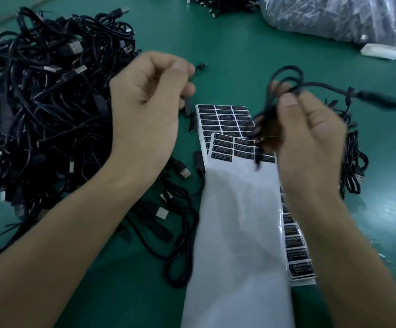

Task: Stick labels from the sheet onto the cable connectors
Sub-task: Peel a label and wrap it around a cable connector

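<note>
Two hands hover over the middle of the frame, above a green table [239, 43]. The right hand [310, 143], right of centre, has its fingers curled round a coiled cable [287, 76], whose black connector [379, 101] sticks out toward the right edge; both are blurred. The left hand [145, 100], left of centre, has curled fingers with the thumb against the forefinger. A small black tip [200, 66] shows just past the fingertips, but I cannot tell whether the hand pinches it or holds anything at all.

Between and below the hands lie the label sheets. The top sheet [239, 221] is mostly bare white backing, with a few rows of black labels [223, 150] left at its upper end. A second sheet [223, 117] lies under it, with full rows showing above and a column along the right side. A big heap of cables [38, 102] fills the left of the frame, a smaller bunch [354, 166] lies at the right beside the right hand, and a plastic bag [334, 17] sits at the upper right.

The step in hand looks like the handling of one cable between labels: either it is fresh for labelling or it is bound for the bunch at the right, and which cannot be told. No label shows on either hand. If the cable is unlabelled, the next move calls for steadying its connector, lifting one label by its edge from the remaining rows, and laying it square on the connector's flat face, with the coil kept off the sheet.
</note>
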